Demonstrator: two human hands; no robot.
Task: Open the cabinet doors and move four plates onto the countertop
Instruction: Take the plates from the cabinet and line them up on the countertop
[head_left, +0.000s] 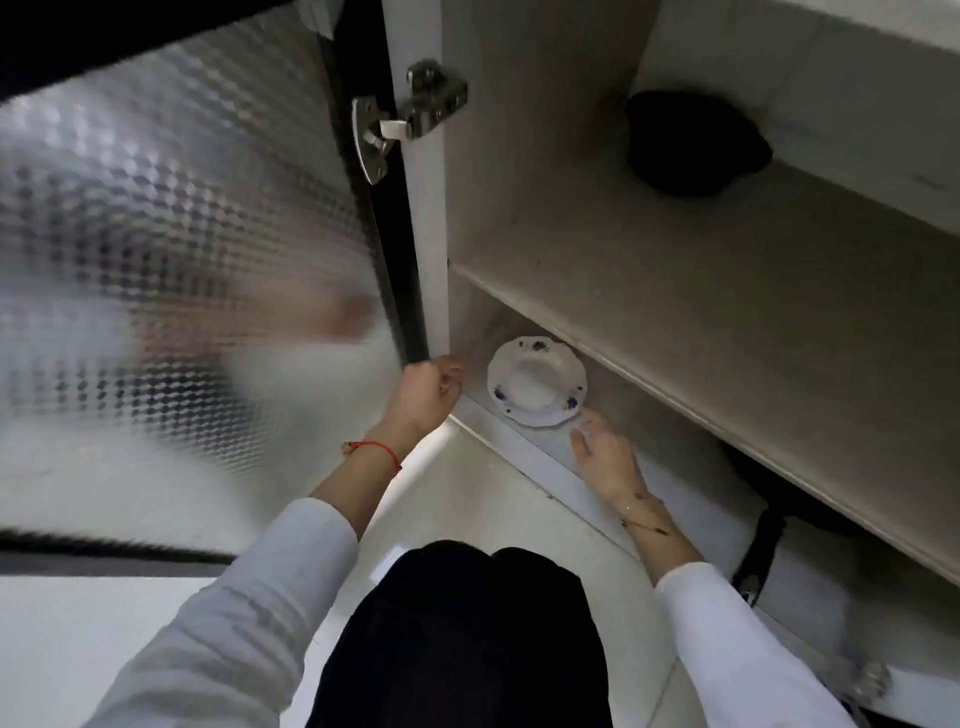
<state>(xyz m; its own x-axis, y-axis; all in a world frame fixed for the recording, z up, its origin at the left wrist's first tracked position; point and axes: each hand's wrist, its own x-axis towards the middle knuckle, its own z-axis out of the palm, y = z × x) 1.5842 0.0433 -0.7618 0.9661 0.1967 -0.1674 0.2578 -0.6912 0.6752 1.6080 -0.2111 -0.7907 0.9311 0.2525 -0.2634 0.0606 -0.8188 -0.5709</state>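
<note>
Cabinet (519, 208) is open, left door (182, 260) with textured glass swung wide, hinge (410, 111) visible on the side wall. Bottom compartment holds one white plate (537, 382) with blue flower marks and a scalloped rim, sitting flat near the front left corner, close to the front lip. Middle shelf (727, 322) above it carries a dark bowl-like item (693, 143) at the back; can't tell exactly what it is.

Left hand (428, 392) is at the cabinet's lower left front corner, fingers curled in loosely, nothing seen held; just left of the plate, not touching it. Right hand (602, 454) rests inside the bottom compartment, fingers fairly straight, tips just beside the plate's near-right rim; contact can't be confirmed.

Shelf edge overhangs the plate closely. Open compartment floor to the plate's right. White floor (467, 493) and the person's dark knees (467, 623) sit below the cabinet front.
</note>
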